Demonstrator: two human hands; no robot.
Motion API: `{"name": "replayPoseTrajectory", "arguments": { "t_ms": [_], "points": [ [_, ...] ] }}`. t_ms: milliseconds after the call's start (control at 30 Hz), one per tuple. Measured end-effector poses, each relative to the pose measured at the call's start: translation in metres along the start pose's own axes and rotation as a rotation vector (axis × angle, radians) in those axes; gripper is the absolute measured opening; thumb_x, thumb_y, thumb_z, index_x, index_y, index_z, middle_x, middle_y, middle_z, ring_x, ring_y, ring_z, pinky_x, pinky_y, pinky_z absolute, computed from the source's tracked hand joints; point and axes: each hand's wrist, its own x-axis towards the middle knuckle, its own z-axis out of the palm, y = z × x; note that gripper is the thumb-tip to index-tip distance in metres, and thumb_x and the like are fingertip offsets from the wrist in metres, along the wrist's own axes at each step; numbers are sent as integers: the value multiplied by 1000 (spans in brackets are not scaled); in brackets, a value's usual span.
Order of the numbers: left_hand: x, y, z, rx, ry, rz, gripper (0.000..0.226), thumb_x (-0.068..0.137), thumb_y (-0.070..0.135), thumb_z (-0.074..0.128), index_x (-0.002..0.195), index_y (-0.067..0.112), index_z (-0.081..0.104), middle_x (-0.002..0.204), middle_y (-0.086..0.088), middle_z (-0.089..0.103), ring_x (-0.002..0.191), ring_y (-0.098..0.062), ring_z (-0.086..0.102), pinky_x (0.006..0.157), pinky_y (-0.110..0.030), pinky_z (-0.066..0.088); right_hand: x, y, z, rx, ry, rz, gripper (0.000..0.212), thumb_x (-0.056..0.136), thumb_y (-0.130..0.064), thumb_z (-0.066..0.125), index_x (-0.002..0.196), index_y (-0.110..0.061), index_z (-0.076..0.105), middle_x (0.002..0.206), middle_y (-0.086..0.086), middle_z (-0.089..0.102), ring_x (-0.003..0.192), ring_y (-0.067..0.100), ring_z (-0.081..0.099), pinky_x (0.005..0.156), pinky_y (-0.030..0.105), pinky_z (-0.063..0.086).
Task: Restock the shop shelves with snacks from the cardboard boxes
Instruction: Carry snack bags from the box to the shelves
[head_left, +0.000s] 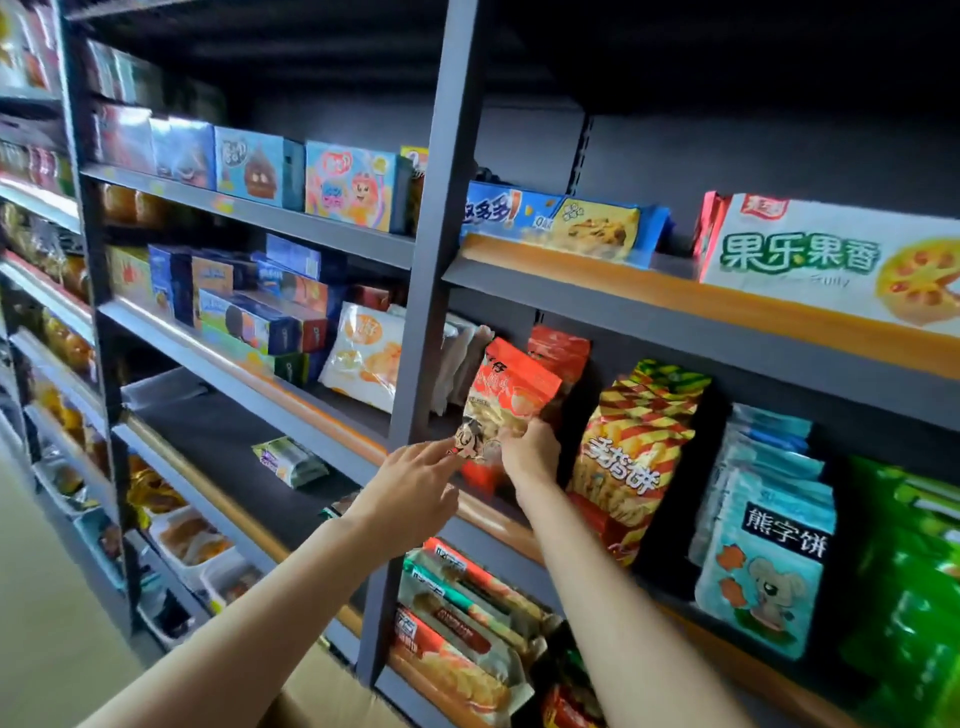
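A red and orange snack bag (506, 395) stands tilted at the left end of the middle shelf (498, 512), in front of other red bags (558, 348). My right hand (530, 452) grips its lower right edge. My left hand (410, 478) reaches in from the left, with its fingertips at the bag's bottom left corner. A corner of a cardboard box (322, 696) shows at the bottom, under my left arm.
A grey upright post (415, 332) stands just left of the bag. To the right are a striped yellow bag (639, 457), light blue bags (763, 525) and green bags (909, 587). More packets (462, 623) fill the shelf below. Boxed biscuits line the shelves to the left.
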Motion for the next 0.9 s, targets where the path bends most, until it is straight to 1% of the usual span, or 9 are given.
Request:
{"name": "replayPoseTrajectory", "arguments": {
  "t_ms": [100, 200, 267, 367, 433, 533, 700, 800, 900],
  "points": [
    [4, -4, 14, 40, -62, 25, 49, 98, 34, 30, 145, 22, 29, 155, 6, 18, 142, -11, 17, 114, -29, 10, 18, 8, 9, 83, -127, 155, 49, 88, -9, 59, 131, -2, 37, 133, 17, 50, 114, 34, 55, 92, 42, 50],
    [-2, -12, 19, -17, 45, 70, 54, 88, 34, 21, 127, 18, 54, 137, 0, 50, 123, -22, 49, 101, -38, 38, 10, 12, 5, 48, -62, 114, 57, 88, -6, 58, 137, -7, 29, 137, 16, 35, 118, 34, 50, 93, 35, 46],
    [-12, -20, 22, -44, 172, 71, 44, 83, 26, 28, 107, 16, 64, 111, -2, 63, 95, -24, 63, 77, -38, 50, -8, 10, 1, 12, 65, -67, 54, 89, -6, 56, 136, -9, 32, 135, 15, 32, 118, 32, 48, 92, 33, 43],
    [-38, -32, 27, -83, 263, -37, 34, 78, 18, 34, 101, 17, 59, 103, -2, 60, 88, -23, 58, 74, -36, 46, -42, 7, 12, 88, 195, -521, 46, 84, 4, 53, 128, -6, 42, 132, 16, 37, 122, 28, 44, 97, 34, 45],
    [-67, -47, 35, -75, 275, -123, 33, 76, 16, 36, 100, 17, 58, 104, -3, 58, 90, -22, 53, 77, -33, 39, -64, 12, 28, 125, 127, -786, 42, 80, 8, 49, 121, -3, 48, 125, 15, 42, 118, 27, 46, 97, 35, 45],
    [-132, -83, 66, -51, 155, -317, 36, 75, 17, 37, 102, 13, 61, 105, -8, 59, 93, -29, 56, 78, -38, 43, -104, 44, 66, 51, -172, -940, 37, 79, 7, 48, 114, -3, 51, 115, 11, 46, 109, 22, 47, 92, 25, 41],
    [-247, -153, 120, -145, -263, -825, 36, 85, 9, 50, 120, 13, 54, 123, -8, 51, 107, -30, 56, 91, -41, 43, -160, 178, 188, -282, -792, -604, 31, 80, -10, 53, 110, -7, 56, 112, 12, 51, 108, 32, 51, 95, 28, 34],
    [-295, -177, 134, -184, -275, -962, 38, 85, 6, 52, 123, 13, 51, 123, -6, 53, 98, -29, 61, 89, -38, 47, -189, 254, 257, -437, -1031, -306, 31, 89, -25, 59, 115, -10, 52, 122, 8, 45, 118, 25, 42, 96, 26, 30],
    [-333, -192, 146, -162, -220, -1042, 35, 85, 3, 54, 120, 7, 53, 117, -8, 58, 97, -28, 60, 87, -34, 46, -231, 306, 327, -592, -1201, -186, 48, 87, -41, 61, 124, -14, 46, 131, 9, 40, 123, 27, 37, 100, 31, 31]
  ]
}}
